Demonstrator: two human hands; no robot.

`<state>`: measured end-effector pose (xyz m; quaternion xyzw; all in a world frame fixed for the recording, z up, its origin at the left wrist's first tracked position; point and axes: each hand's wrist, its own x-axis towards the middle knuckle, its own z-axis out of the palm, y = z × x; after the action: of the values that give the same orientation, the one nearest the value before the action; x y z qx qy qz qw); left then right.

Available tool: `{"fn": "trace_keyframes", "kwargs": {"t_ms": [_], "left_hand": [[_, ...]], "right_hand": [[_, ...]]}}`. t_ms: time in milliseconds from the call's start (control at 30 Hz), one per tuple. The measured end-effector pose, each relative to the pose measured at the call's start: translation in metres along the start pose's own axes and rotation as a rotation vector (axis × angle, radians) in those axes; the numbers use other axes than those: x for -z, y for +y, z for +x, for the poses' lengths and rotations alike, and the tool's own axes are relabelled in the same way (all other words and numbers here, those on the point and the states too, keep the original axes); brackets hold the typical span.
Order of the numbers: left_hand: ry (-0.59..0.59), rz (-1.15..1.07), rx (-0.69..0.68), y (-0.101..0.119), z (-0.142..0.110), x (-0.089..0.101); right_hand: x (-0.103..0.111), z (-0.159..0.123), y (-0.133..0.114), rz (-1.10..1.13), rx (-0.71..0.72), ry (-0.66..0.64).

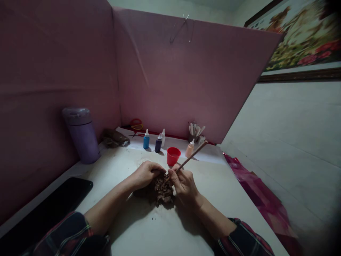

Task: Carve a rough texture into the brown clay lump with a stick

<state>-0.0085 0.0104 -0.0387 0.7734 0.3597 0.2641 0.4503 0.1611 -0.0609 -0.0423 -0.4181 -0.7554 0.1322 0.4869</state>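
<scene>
A rough, crumbly lump of dark brown clay (163,192) sits on the white table in front of me. My left hand (146,175) curves around its far left side, with the fingertips touching the top of it. In my right hand (185,185) is a thin brown stick (194,154), gripped like a pen and slanting up to the right. The stick's lower end meets the clay near my left fingertips; its exact tip is hard to see. Just beyond my hands stands a small red cup (173,156).
Behind the cup are a blue bottle (146,139), a dark bottle (158,144), a white bottle (163,137) and a peach bottle (189,149). A tool holder (194,133), scissors (136,124) and a brown bag (114,138) lie farther back. Left are a purple tumbler (82,137) and a black slab (53,202).
</scene>
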Motion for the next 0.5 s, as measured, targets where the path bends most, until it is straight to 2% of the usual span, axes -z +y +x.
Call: {"fn": "trace_keyframes", "kwargs": {"t_ms": [133,233,500], "left_hand": [[-0.006,-0.020,-0.006,-0.004,0.001,-0.001],[0.005,-0.010,0.002,-0.005,0.002,-0.001],[0.001,-0.042,0.002,-0.008,0.002,-0.002]], "right_hand": [[0.001,-0.005,-0.003,-0.033,0.081,0.086],[0.002,-0.006,-0.002,-0.035,0.062,0.190],[-0.001,0.004,0.006,0.080,-0.167,0.058]]}}
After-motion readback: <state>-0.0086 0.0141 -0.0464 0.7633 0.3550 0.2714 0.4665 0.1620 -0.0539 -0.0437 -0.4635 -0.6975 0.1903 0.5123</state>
